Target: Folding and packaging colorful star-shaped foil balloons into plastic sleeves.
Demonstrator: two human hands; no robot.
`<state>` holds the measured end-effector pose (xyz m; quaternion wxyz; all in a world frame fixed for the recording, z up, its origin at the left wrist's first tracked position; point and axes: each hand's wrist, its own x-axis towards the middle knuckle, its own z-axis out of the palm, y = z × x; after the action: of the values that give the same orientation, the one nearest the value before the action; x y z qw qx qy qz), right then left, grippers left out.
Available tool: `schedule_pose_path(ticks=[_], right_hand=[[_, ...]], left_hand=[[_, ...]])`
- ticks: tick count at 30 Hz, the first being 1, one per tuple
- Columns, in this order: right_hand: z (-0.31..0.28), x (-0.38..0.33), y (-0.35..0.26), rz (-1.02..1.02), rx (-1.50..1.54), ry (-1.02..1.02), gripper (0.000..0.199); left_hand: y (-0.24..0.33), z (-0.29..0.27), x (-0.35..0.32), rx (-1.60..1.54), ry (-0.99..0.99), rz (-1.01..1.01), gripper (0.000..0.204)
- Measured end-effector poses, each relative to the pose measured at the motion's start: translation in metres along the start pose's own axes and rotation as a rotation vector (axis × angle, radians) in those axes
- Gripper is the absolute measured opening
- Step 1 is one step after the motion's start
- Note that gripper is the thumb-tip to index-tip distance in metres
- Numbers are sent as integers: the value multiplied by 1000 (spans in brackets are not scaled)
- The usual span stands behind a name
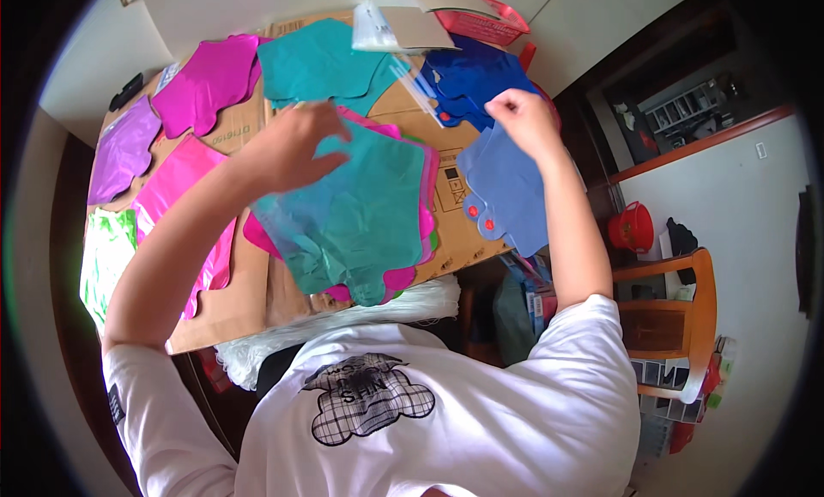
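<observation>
A stack of flat, shiny foil pieces, like uninflated foil balloons, lies at the table's middle. A teal foil piece (365, 214) is on top, with pink and green edges showing beneath. My left hand (300, 147) is above its upper left part, fingers apart and holding nothing visible. To the right, my right hand (525, 121) has its fingertips pinched together beside a dark blue foil stack (476, 76); whatever they hold, if anything, is too small to make out. Below that hand lies a grey-blue foil stack (511, 184) with red dots on its lower lobes.
Cardboard (245, 278) covers the table. More foil stacks lie around: teal (318, 63), magenta (206, 85), purple (124, 154), pink (184, 184) and green (107, 257). Clear thin tubes (416, 89), a plastic bag (376, 29) and a red basket (485, 23) are at the back. A wooden chair (704, 325) stands right.
</observation>
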<state>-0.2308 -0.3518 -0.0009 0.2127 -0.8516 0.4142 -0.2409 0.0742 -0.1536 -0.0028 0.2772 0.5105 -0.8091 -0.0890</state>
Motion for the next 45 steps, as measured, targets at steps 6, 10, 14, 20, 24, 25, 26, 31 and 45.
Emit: schedule_pose_path(ticks=[6,10,14,20,24,25,26,31,45], right_hand=[[-3,57,90,56,34,136,17],[2,63,105,198,146,184,18],[4,45,109,255,84,109,14],[0,37,114,69,-109,236,13],[2,44,104,-294,-205,201,12],[3,47,101,-285,-268,170,15],[4,49,97,-276,-330,140,18],[9,55,85,-65,-492,-20,52],[-3,90,73,186,-406,-177,73]], left_hand=[[-17,70,188,-43,20,-151,28],[-30,130,245,42,56,-232,32],[-39,173,251,200,82,-261,31],[-56,179,259,22,118,-320,26],[-62,176,264,-93,80,-353,28],[-64,175,265,-116,71,-362,29],[-67,174,266,-138,62,-371,30],[-73,166,267,-418,167,-503,30],[-76,1,233,252,314,-107,22]])
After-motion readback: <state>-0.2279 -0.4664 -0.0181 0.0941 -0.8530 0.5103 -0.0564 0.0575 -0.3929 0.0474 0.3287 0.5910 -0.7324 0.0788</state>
